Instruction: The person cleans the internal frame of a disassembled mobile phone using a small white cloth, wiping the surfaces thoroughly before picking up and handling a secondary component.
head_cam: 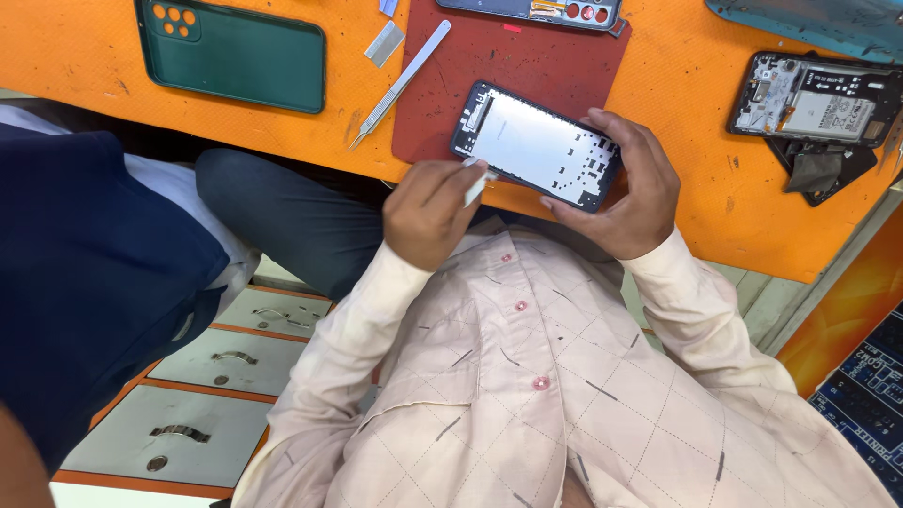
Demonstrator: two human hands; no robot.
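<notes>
Nearest, the left hand [428, 212] pinches a small white tool [477, 183] against the lower edge of the phone frame [534, 146], which the right hand [628, 188] grips at its far end, tilted over the tabletop [696, 188] edge. A slip there could scratch the bare metal plate or drop the frame. Beyond lie a red mat [527, 56], metal tweezers [400, 85], a green phone case [235, 52] and an opened phone [814, 99].

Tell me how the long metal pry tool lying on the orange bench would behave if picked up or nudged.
The metal pry tool looks thin and flat, so probably stiff yet light. Its flat strip shape suggests it would slide rather than roll. It lies half on the red mat, so a nudge may pivot it off that edge.
</notes>
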